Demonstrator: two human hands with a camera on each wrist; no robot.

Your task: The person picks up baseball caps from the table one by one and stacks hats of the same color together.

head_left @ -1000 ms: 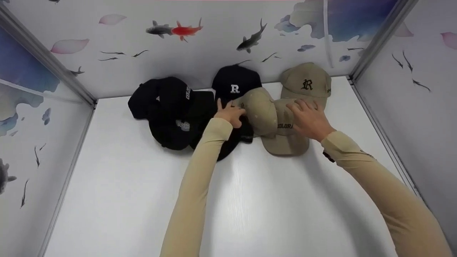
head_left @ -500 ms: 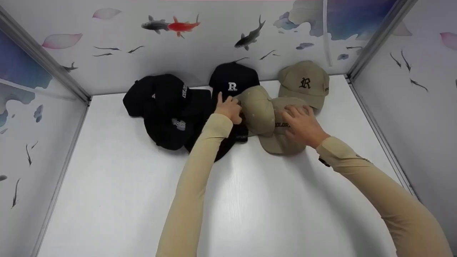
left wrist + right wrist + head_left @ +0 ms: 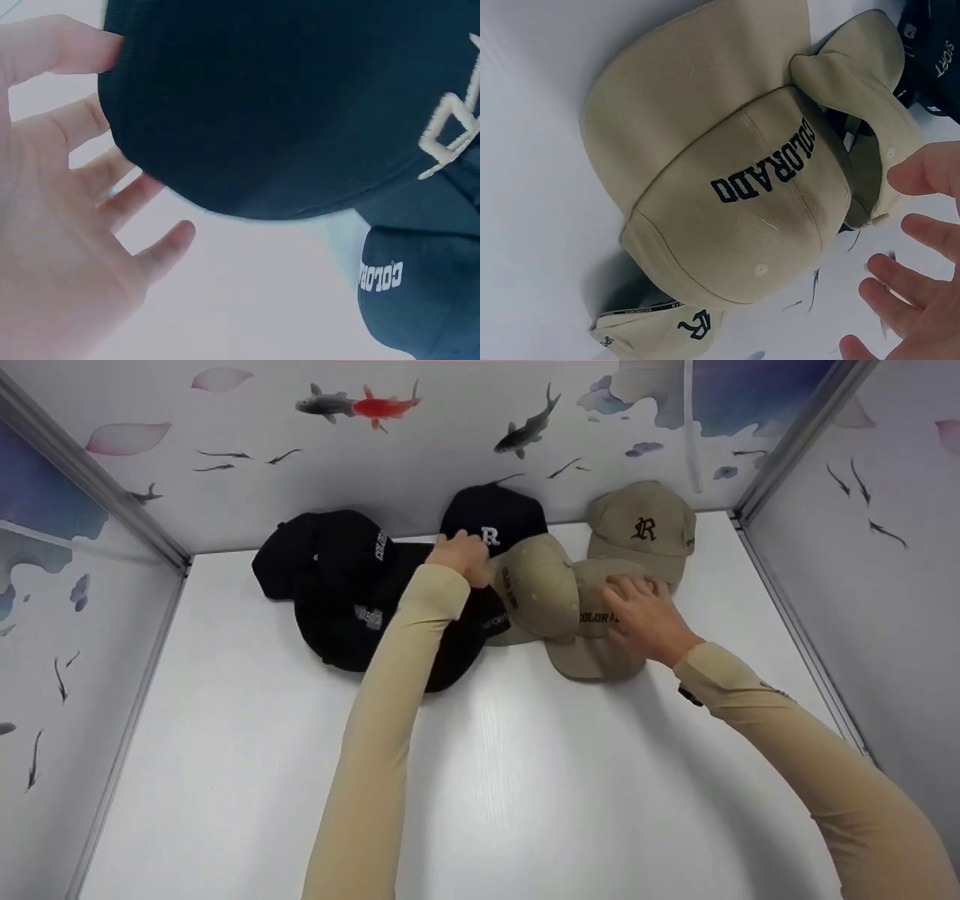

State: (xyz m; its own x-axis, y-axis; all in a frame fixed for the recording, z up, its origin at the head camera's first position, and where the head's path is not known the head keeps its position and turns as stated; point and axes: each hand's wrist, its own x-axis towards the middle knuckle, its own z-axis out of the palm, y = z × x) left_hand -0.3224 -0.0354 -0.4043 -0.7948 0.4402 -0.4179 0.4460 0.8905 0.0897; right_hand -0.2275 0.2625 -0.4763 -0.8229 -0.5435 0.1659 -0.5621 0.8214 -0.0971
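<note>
My left hand point(image 3: 459, 558) is at the black cap with a white R point(image 3: 510, 514). In the left wrist view the thumb lies over the edge of that cap's brim point(image 3: 247, 112) and other fingers pass behind it, pinching it. My right hand point(image 3: 643, 611) hovers by the tan COLORADO cap point(image 3: 742, 187), fingers spread and apart from it in the right wrist view. A second tan cap point(image 3: 540, 585) with dark lettering leans against it on the left. Behind, a tan cap with a black R point(image 3: 649, 514) stands by the back wall.
Several black caps point(image 3: 349, 555) overlap in a pile at the left, one lettered COLORADO point(image 3: 420, 292). A black cap marked SPORT point(image 3: 491, 622) lies beside the tan caps. The white tabletop point(image 3: 525, 780) is bounded by printed panels point(image 3: 360, 465).
My left hand has moved up and left, from beside the leaning tan cap to the black R cap's brim. The SPORT cap has shifted slightly left, baring more tan cap. My right hand barely moved.
</note>
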